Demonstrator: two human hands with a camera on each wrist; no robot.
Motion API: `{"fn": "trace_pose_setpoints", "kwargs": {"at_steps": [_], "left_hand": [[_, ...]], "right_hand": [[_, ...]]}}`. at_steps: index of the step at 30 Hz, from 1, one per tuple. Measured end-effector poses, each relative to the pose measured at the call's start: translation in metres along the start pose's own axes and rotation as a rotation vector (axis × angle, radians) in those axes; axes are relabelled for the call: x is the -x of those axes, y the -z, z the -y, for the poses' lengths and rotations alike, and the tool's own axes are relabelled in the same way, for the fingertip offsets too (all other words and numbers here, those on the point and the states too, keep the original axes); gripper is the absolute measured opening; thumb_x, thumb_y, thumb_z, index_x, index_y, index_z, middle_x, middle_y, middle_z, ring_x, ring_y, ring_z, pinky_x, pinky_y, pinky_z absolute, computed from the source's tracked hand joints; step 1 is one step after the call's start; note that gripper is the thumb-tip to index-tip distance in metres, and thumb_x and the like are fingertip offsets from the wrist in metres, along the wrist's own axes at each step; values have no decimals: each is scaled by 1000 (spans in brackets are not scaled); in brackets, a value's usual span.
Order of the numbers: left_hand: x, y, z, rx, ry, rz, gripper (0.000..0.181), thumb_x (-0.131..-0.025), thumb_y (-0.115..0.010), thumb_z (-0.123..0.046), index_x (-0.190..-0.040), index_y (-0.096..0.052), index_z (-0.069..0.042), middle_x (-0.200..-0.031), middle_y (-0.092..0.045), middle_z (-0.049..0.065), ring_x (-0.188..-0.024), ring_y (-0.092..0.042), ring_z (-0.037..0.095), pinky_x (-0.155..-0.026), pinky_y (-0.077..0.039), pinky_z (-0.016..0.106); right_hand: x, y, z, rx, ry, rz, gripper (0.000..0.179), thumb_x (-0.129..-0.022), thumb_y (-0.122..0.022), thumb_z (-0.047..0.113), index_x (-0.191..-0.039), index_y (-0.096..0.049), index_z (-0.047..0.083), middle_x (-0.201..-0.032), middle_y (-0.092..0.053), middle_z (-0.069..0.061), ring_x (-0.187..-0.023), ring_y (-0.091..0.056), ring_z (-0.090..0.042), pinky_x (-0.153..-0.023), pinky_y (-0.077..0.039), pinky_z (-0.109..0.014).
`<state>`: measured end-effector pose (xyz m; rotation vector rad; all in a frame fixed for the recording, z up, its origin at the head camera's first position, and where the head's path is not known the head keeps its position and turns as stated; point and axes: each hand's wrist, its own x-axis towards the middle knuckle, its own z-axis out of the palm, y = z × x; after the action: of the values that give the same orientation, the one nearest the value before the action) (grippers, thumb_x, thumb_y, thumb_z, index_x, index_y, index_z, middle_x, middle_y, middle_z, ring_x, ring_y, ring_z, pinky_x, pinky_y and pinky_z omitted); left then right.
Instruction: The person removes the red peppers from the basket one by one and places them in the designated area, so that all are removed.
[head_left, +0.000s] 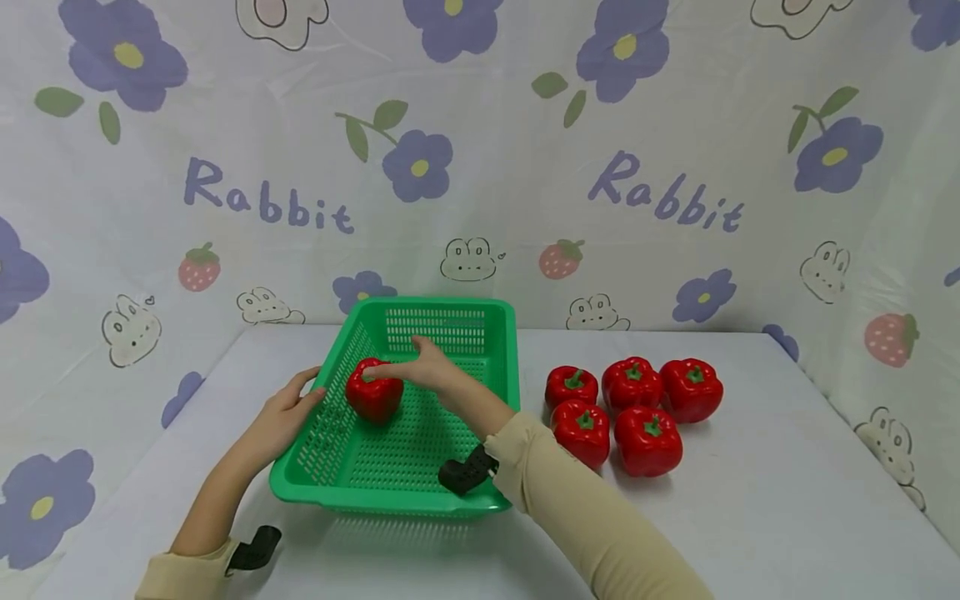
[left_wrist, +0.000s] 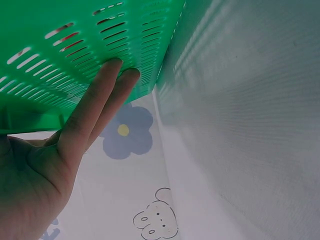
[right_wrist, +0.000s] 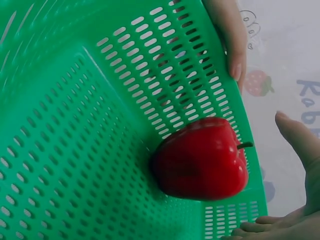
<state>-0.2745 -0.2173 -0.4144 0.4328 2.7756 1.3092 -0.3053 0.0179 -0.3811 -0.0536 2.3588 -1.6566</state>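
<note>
A green perforated plastic basket stands tilted on the table, its far side raised in the head view. My left hand holds its left rim, thumb over the edge and fingers laid along the outer wall. One red bell pepper with a green stem lies inside, close against that left wall. Over the basket, my right hand has thumb and fingers spread. Its fingers overlap the pepper in the head view, while the right wrist view shows a gap between hand and pepper.
Several red bell peppers sit in a cluster on the white table, right of the basket. A patterned curtain hangs behind. Black wrist devices are strapped at both sleeves; the right one overlaps the basket's near right corner.
</note>
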Motion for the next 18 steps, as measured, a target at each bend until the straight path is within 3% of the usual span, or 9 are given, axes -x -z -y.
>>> {"fn": "trace_pose_setpoints", "kwargs": {"at_steps": [18], "left_hand": [[-3, 0, 3, 6, 1, 1, 60, -106, -36, -37, -154, -20, -4, -119, -63, 28, -88, -70, 20, -75, -53, 28]], "right_hand": [[-8, -11, -5, -7, 5, 45, 101, -79, -80, 35, -156, -20, 9, -160, -26, -15, -145, -29, -35, -115, -30, -56]]}}
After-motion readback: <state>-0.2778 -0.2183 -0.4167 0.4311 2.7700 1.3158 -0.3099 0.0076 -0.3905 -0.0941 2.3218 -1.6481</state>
